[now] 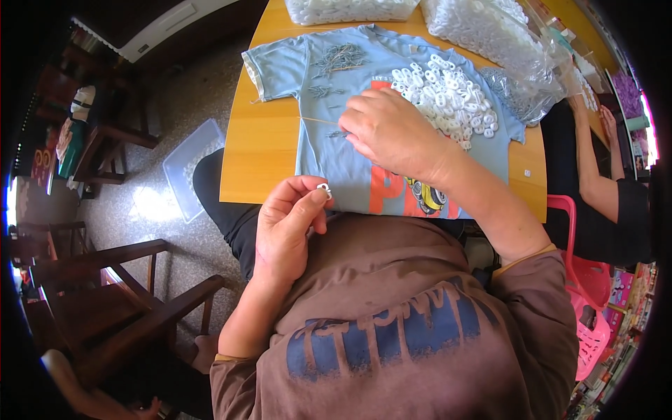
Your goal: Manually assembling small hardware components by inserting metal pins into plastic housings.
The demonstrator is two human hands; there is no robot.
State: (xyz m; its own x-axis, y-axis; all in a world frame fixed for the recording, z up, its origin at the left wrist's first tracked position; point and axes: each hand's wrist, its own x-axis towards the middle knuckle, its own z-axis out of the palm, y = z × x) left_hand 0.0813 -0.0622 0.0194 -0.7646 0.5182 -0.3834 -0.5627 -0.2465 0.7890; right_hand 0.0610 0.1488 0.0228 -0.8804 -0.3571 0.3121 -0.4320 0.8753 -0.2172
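Observation:
Between thumb and fingers, my left hand (287, 227) pinches a small white plastic piece (325, 189) with dark holes, just off the table's near edge. My right hand (392, 129) is closed on a thin tan stick (318, 120) that points left over the light blue T-shirt (329, 157) spread on the table. Under its fingertips lie a few small grey slender pieces (336, 134); whether the fingers touch them I cannot tell. A larger heap of such grey pieces (341, 58) is farther back. To the right of my hand spreads a pile of white plastic pieces (448, 94).
Clear bags of white pieces (483, 31) stand at the back of the wooden table (255, 161), beside a bag of grey pieces (514, 91). Another person's arm (595, 168) is at the right, near a pink chair (584, 280). Wooden chairs (133, 301) and a clear plastic lid or tray (189, 171) are left.

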